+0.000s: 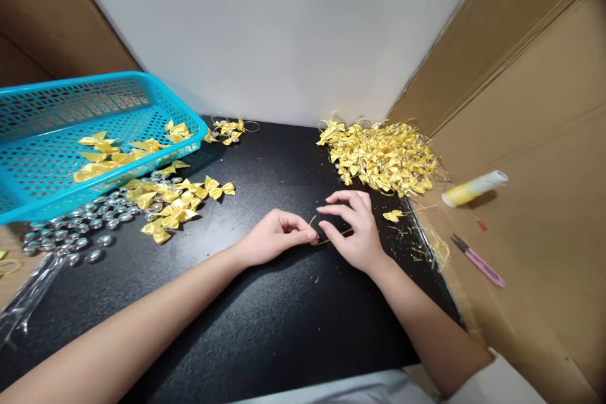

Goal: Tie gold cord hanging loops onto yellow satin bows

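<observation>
My left hand (pixel 272 237) and right hand (pixel 353 227), mid-desk: fingertips pinching a thin gold thread (pixel 326 240). Bow pile (pixel 381 154) at desk's far right corner; blue basket (pixel 28 199) far left.

a small piecework craft station: cardboard-walled black table (pixel 265 315), heaps of yellow ribbon bows (pixel 383 154), blue basket (pixel 28 202)

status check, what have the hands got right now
Left hand pinching thin gold thread, right hand fingers on same thread. Single yellow bow just right of hands. Black tabletop around hands; big bow pile behind.
</observation>
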A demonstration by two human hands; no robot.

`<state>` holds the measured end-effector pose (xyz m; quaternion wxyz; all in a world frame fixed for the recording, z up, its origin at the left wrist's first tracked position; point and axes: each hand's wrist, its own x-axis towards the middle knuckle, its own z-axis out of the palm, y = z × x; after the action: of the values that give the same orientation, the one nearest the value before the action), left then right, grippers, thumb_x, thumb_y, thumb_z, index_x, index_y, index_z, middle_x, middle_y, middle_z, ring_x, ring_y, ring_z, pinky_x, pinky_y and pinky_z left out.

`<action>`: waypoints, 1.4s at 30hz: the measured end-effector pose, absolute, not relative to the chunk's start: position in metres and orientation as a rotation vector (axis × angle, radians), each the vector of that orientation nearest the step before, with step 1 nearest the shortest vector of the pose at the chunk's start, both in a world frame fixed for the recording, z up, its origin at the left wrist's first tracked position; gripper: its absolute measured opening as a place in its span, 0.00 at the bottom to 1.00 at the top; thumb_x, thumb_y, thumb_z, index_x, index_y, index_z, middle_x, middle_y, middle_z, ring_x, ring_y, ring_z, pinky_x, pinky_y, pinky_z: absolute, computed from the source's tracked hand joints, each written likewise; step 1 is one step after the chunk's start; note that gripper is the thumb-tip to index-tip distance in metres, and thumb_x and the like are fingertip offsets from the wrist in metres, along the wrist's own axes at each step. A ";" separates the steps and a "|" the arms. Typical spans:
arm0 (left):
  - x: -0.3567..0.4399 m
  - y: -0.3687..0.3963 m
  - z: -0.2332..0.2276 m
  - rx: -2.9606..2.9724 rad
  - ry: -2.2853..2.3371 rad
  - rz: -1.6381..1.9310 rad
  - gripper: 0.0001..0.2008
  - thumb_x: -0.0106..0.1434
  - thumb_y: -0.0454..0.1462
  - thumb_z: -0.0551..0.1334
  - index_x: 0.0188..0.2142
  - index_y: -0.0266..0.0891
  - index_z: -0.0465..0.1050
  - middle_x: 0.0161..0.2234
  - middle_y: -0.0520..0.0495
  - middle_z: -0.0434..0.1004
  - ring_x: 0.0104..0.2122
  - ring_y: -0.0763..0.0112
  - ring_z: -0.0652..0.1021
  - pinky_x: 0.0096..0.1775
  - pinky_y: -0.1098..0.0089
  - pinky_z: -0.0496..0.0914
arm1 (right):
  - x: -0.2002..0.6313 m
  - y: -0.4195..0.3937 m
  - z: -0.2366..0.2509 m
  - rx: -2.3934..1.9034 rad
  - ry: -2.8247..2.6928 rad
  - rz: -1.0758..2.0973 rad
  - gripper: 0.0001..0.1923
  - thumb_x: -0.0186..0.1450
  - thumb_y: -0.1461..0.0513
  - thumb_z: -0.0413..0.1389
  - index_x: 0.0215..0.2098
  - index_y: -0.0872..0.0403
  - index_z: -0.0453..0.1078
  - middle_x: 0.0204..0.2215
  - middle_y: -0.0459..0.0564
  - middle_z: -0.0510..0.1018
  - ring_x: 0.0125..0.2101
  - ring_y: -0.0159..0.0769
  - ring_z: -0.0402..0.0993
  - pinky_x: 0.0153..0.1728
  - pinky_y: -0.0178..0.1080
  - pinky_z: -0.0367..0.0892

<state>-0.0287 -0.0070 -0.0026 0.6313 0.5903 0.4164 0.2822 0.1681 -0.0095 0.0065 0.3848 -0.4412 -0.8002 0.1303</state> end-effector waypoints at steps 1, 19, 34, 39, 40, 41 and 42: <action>-0.029 -0.007 -0.003 1.357 0.952 0.642 0.13 0.55 0.46 0.66 0.28 0.38 0.81 0.29 0.45 0.83 0.29 0.66 0.78 0.35 0.68 0.71 | 0.169 -0.010 0.006 -1.118 -2.058 0.344 0.10 0.62 0.60 0.59 0.43 0.45 0.76 0.44 0.49 0.75 0.47 0.45 0.66 0.51 0.51 0.62; -0.029 -0.003 -0.010 1.123 1.060 0.822 0.16 0.53 0.49 0.66 0.31 0.39 0.80 0.23 0.50 0.78 0.19 0.77 0.63 0.22 0.74 0.56 | 0.165 -0.013 -0.007 -1.136 -2.096 0.188 0.08 0.65 0.59 0.58 0.29 0.46 0.75 0.34 0.48 0.74 0.41 0.43 0.66 0.46 0.48 0.59; -0.025 -0.011 -0.004 1.286 0.975 0.766 0.09 0.54 0.40 0.69 0.25 0.35 0.80 0.22 0.52 0.72 0.22 0.77 0.63 0.26 0.73 0.55 | 0.161 -0.019 -0.003 -1.045 -2.000 0.151 0.06 0.67 0.64 0.55 0.31 0.50 0.71 0.34 0.48 0.72 0.40 0.39 0.65 0.42 0.45 0.62; -0.031 -0.006 -0.007 1.081 0.930 0.849 0.10 0.54 0.42 0.68 0.25 0.36 0.78 0.25 0.50 0.75 0.23 0.77 0.64 0.26 0.74 0.55 | 0.165 -0.015 -0.006 -1.124 -1.894 0.099 0.06 0.67 0.64 0.55 0.32 0.51 0.70 0.34 0.49 0.70 0.39 0.40 0.65 0.42 0.45 0.62; -0.032 -0.005 -0.007 1.058 0.916 0.855 0.11 0.53 0.43 0.69 0.24 0.36 0.77 0.25 0.50 0.75 0.22 0.78 0.63 0.26 0.74 0.55 | 0.166 -0.014 -0.007 -1.133 -1.901 0.098 0.06 0.67 0.64 0.55 0.32 0.51 0.69 0.34 0.49 0.70 0.39 0.40 0.65 0.42 0.46 0.62; -0.033 -0.004 -0.008 1.033 0.901 0.862 0.12 0.52 0.43 0.69 0.23 0.35 0.77 0.25 0.50 0.75 0.21 0.79 0.61 0.25 0.74 0.54 | 0.166 -0.014 -0.008 -1.140 -1.913 0.102 0.06 0.67 0.64 0.55 0.31 0.51 0.69 0.34 0.49 0.70 0.39 0.40 0.65 0.42 0.46 0.62; -0.033 -0.004 -0.008 1.007 0.889 0.871 0.13 0.51 0.44 0.69 0.23 0.35 0.76 0.25 0.50 0.74 0.21 0.80 0.60 0.25 0.74 0.53 | 0.166 -0.013 -0.009 -1.146 -1.923 0.105 0.06 0.67 0.64 0.54 0.31 0.51 0.69 0.34 0.49 0.70 0.39 0.40 0.65 0.42 0.45 0.62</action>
<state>-0.0333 -0.0037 -0.0081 0.6965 0.4514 0.3986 0.3903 0.1661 -0.0130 -0.0088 0.4354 -0.4603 -0.7725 0.0422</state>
